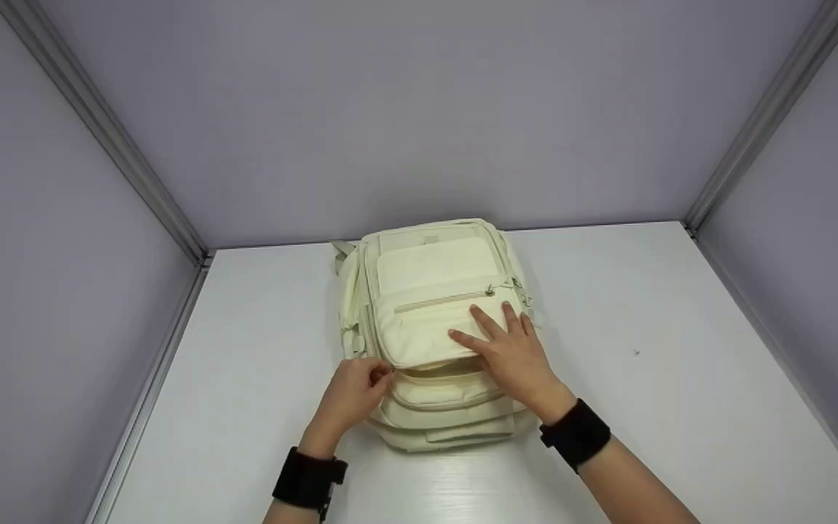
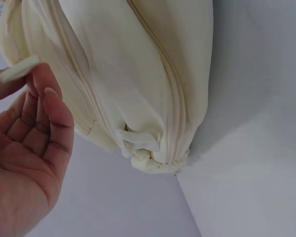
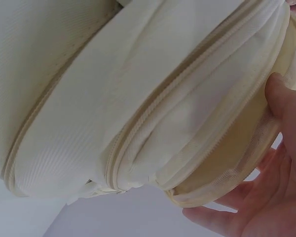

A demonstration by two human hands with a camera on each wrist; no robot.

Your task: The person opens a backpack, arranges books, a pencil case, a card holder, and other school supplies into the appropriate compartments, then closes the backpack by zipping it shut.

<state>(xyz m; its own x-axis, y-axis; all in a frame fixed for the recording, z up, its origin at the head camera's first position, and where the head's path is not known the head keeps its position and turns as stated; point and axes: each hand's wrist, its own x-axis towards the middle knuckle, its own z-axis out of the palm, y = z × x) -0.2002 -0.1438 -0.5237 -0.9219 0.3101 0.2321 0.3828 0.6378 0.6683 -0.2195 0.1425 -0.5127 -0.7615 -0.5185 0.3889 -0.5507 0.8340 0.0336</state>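
Note:
A cream backpack (image 1: 437, 262) lies on the white table, its front pocket unzipped along the lower edge. My left hand (image 1: 353, 389) is at the left end of that opening, pinching a cream zipper pull (image 2: 19, 69) between thumb and finger. On the right, my right hand (image 1: 521, 360) holds the front pocket flap (image 1: 419, 338), fingers spread over its outer face. In the right wrist view the thumb lies inside the pocket opening (image 3: 227, 148), with the fingers on the other side of the fabric edge. What the pocket contains cannot be seen.
Further zipped compartments (image 3: 138, 113) lie below the open pocket. Another zipper with a metal pull (image 1: 489, 291) crosses the front. The backpack's top end is near the back wall (image 1: 419, 131). A tiny speck (image 1: 636, 352) lies on the table (image 1: 681, 415) to the right.

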